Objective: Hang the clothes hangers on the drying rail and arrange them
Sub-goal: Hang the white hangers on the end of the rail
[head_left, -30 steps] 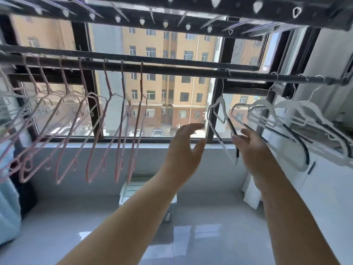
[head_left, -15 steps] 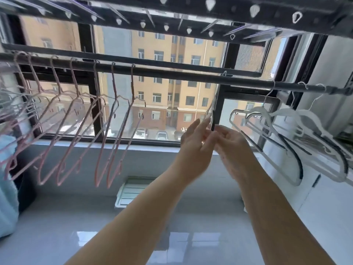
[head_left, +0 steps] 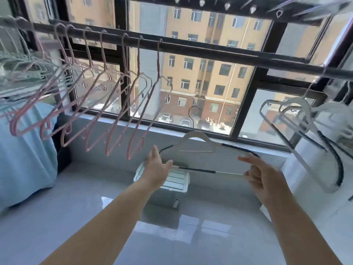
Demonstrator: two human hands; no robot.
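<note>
A white hanger [head_left: 197,137] with black non-slip strips is off the rail and held level below it, hook up. My left hand [head_left: 155,169] holds its left end between thumb and fingers. My right hand [head_left: 262,175] pinches its right end, fingers curled round the bottom bar. The dark drying rail [head_left: 210,52] runs across the window above. Several pink hangers [head_left: 114,96] hang spaced along its left half. More white hangers [head_left: 305,123] hang bunched at the right end.
Pale green hangers [head_left: 17,60] crowd the far left above a light blue cloth [head_left: 23,150]. A pale plastic stool [head_left: 176,179] stands on the glossy floor under the hanger. An upper rack with clips [head_left: 227,5] runs overhead. The window sill [head_left: 114,121] lies ahead.
The white hanger has come off the rail and is down in front of me, turned flat-on; my hands have spread apart to its two ends. The view has shifted right.
</note>
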